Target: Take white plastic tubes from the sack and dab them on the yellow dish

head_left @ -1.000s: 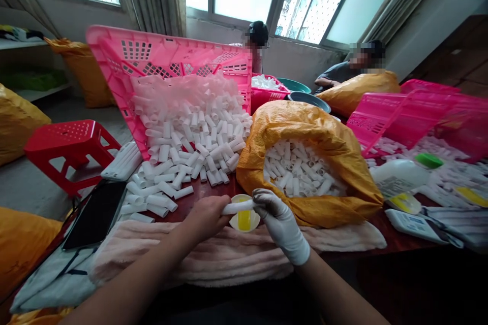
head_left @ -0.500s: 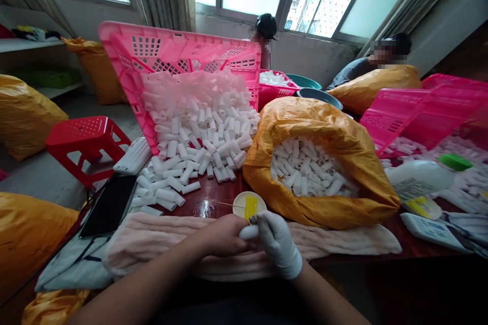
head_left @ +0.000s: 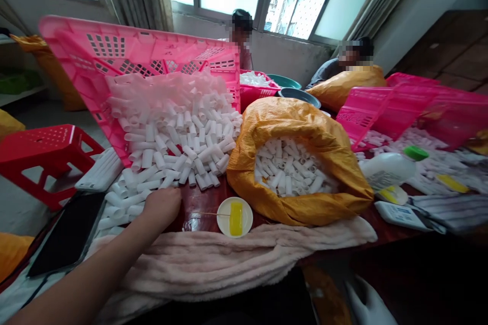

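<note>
My bare left hand is at the near edge of a heap of short white plastic tubes. Its back faces me and the fingers are hidden, so I cannot see whether it holds a tube. Low at the right, below the table edge, my right hand wears a white glove; it is dim and partly cut off, with fingers apart and nothing visible in them. Between the hands a small round dish holds a yellow strip, and a thin stick lies across its rim.
An orange sack full of white tubes stands right of the dish. A tipped pink crate backs the heap. A plush cloth lines the table edge. Left are a phone and red stool. Two people sit beyond.
My hands were together over the cloth with a white tube between them. The left has moved left to the heap; the right has dropped below the table edge. The view has turned right.
</note>
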Motion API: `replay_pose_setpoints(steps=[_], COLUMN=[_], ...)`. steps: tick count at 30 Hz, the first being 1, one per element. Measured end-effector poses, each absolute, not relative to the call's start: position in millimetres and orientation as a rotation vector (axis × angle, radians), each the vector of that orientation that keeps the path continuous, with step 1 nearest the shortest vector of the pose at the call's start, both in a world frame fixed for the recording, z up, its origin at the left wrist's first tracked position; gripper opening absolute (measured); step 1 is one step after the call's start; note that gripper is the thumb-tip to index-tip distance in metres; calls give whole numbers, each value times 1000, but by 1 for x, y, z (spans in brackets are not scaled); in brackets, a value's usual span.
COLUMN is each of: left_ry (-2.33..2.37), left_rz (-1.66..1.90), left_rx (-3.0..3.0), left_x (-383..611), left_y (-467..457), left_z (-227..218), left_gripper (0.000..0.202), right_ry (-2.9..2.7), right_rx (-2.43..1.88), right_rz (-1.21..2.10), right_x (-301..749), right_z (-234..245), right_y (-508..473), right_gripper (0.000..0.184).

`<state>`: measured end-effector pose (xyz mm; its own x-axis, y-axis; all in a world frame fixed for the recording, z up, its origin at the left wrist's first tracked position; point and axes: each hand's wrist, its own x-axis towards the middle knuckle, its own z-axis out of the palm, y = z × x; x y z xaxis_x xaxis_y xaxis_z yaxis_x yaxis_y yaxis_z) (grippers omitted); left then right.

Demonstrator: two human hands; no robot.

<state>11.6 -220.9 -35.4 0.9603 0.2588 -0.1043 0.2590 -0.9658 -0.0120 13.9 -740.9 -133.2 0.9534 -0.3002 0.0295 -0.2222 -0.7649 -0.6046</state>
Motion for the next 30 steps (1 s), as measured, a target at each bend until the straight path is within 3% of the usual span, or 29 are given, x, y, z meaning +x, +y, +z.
replay_pose_setpoints(steps=[4,10,14,20,30], left_ry=[461,246,79,53,112], left_rz=[-32,140,166,245,113], left_rx=[3005,2328,2347,2552,2799], left_x=[7,8,19,24,20], left_y=[-230,-245,-261,-279,-287], left_z=[-24,-38,-64,-83,-73], left_gripper=[30,49,46,39,33], right_ry=[10,-720,-870,-891,-995], right_rx=[-2332,-2417,-2346,-2184,-1950], right_rz=[-300,-329,-426,-538,-56], right_x=[49,139,173,164,103], right_z=[-78,-19,-14,-18,-49], right_y=[-676,-555,-511,-515,-491], right_gripper=[42,24,17,38,29])
